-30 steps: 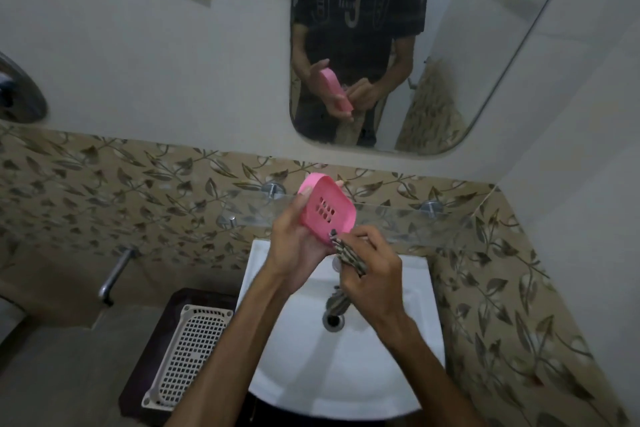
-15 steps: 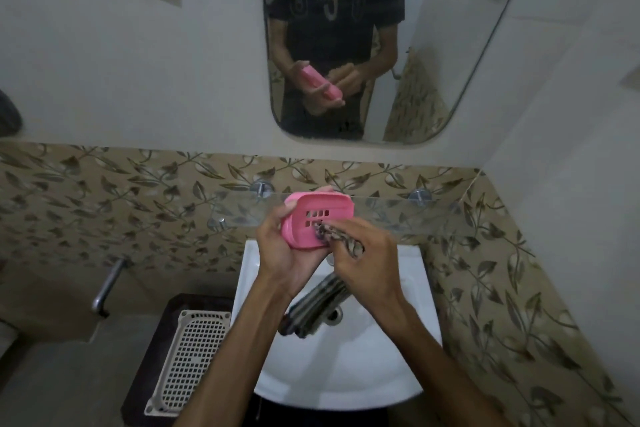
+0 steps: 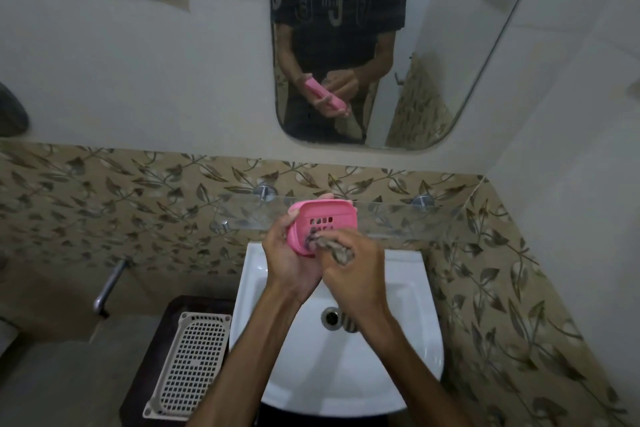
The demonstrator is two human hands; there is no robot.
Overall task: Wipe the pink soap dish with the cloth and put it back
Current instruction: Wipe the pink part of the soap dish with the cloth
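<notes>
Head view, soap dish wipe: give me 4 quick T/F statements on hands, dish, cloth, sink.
1. The left hand holds the pink soap dish over the sink. True.
2. The right hand is empty. False: it pinches the cloth against the dish.
3. The dish rests on the glass shelf. False: it is held in the hand, in front of the shelf.
4. A white perforated tray lies left of the sink. True.
</notes>
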